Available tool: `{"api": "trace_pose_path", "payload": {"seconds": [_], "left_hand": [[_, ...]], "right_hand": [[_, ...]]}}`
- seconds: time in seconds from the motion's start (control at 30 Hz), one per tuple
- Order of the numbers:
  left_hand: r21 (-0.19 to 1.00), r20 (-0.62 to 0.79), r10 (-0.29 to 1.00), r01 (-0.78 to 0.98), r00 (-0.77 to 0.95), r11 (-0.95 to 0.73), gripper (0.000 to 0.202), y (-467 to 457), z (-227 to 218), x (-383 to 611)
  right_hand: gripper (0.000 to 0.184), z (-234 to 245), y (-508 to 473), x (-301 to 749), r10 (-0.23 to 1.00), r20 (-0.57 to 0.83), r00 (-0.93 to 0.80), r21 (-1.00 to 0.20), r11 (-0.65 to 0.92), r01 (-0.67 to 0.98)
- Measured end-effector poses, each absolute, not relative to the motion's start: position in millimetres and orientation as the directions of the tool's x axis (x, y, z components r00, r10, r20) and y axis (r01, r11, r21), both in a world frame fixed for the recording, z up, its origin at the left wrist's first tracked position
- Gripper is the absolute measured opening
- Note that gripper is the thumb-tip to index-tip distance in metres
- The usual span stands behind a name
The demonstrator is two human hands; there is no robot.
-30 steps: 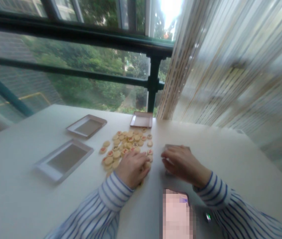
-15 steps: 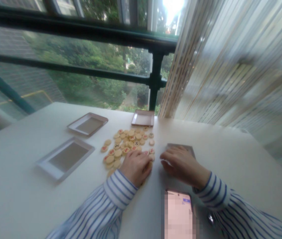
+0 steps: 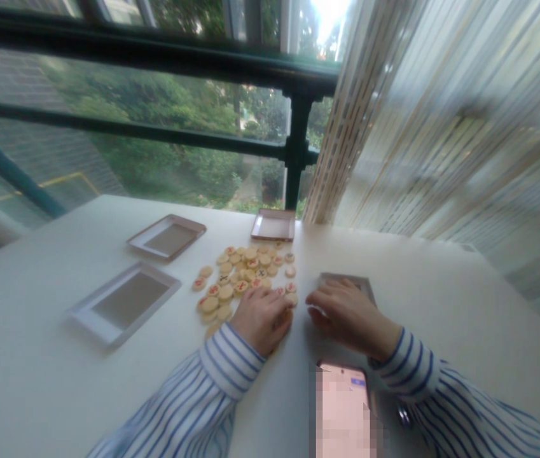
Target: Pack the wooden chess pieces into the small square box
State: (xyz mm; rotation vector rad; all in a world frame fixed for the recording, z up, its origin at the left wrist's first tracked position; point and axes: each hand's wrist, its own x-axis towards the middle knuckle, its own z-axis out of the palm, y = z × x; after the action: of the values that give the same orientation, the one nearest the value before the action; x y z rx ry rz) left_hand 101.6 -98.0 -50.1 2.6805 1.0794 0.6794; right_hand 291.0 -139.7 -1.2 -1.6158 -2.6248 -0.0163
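Observation:
Several round wooden game pieces (image 3: pixel 245 273) with red or black marks lie spread on the white table (image 3: pixel 35 356). My left hand (image 3: pixel 263 315) rests palm down on the near edge of this pile, fingers curled over a few pieces. My right hand (image 3: pixel 346 312) lies just to the right, fingers bent over a small dark tray (image 3: pixel 346 281), hiding most of it. What the fingers hold, if anything, is hidden. Both sleeves are blue-and-white striped.
Two shallow trays (image 3: pixel 124 302) (image 3: pixel 167 236) sit to the left of the pieces, a third (image 3: pixel 273 224) at the table's far edge. A phone (image 3: pixel 346 407) lies near me. A window railing and a striped curtain (image 3: pixel 417 127) stand behind.
Both hands stay at the pile; the left hand's fingers shift slightly over the pieces. The view has drifted a little, showing more of the dark tray under my right hand.

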Motion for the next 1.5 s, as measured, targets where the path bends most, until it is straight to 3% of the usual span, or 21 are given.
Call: {"api": "trace_pose_path", "payload": {"seconds": [0.23,0.37,0.5,0.63,0.77,1.2,1.5], "left_hand": [[0.623,0.418,0.775,0.472,0.474,-0.624,0.024,-91,-44,93],[0.845,0.278,0.906,0.367,0.319,-0.388,0.026,-91,-38,89],[0.997,0.072,0.973,0.004,0.220,-0.075,0.031,-92,-30,88],[0.952,-0.023,0.983,-0.295,0.180,0.077,0.031,-93,-23,89],[0.887,-0.102,0.971,-0.422,0.216,0.187,0.033,-94,-18,91],[0.871,-0.229,0.920,-0.355,0.318,0.340,0.036,-93,-26,90],[0.866,-0.216,0.901,-0.354,0.376,0.355,0.037,-98,-20,93]], "right_hand": [[0.013,-1,-141,292,0.891,0.046,-0.452,-0.038,0.454,0.890],[0.014,1,-143,292,0.894,0.046,-0.446,-0.044,0.448,0.893],[0.014,1,-143,292,0.893,0.042,-0.447,-0.049,0.449,0.892],[0.014,2,-144,291,0.894,0.041,-0.447,-0.051,0.448,0.892],[0.014,5,-145,289,0.890,0.062,-0.451,-0.070,0.455,0.888],[0.020,13,-147,271,0.777,0.482,-0.405,-0.246,0.564,0.788],[0.015,19,-144,259,0.741,0.487,-0.463,-0.223,0.617,0.754]]}}
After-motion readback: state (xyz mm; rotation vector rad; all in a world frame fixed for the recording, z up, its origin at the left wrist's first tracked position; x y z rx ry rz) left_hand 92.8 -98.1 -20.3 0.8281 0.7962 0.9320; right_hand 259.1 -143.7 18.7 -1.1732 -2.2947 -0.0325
